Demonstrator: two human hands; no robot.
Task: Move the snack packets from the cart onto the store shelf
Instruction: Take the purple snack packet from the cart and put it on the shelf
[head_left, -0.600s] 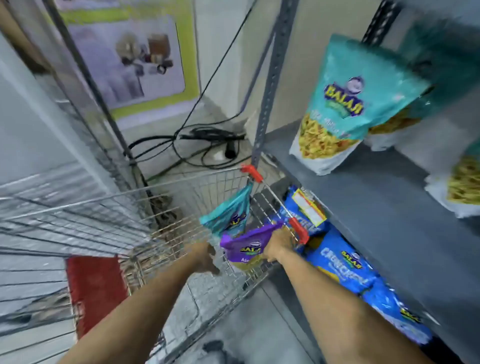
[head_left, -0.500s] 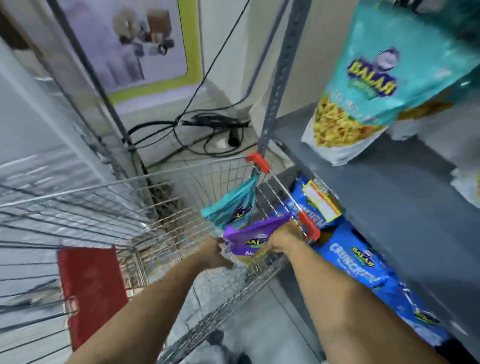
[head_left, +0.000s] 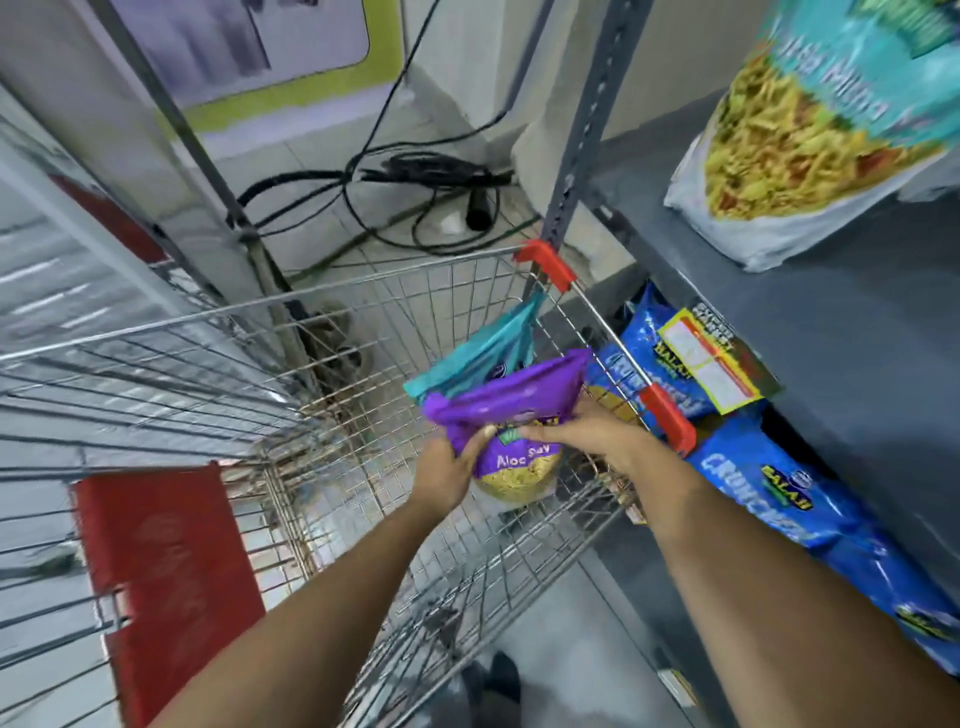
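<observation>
Inside the wire cart (head_left: 363, 270), a purple snack packet (head_left: 514, 405) is gripped from both sides: my left hand (head_left: 447, 467) on its left edge, my right hand (head_left: 587, 441) on its right. A teal packet (head_left: 483, 356) stands behind it, leaning against the cart's far corner. On the grey store shelf (head_left: 831, 322) at the right stands a teal packet (head_left: 810, 119) of yellow snacks, blurred.
Blue snack packets (head_left: 769, 499) lie on the lower shelf beside the cart. A grey shelf upright (head_left: 587, 130) rises past the cart's red corner guard (head_left: 545, 265). Black cables (head_left: 415, 182) lie on the floor beyond. A red seat flap (head_left: 166, 561) sits at the cart's near left.
The view has tipped down and closer to the cart. Both hands have lifted the purple packet slightly and now grip it more fully.
</observation>
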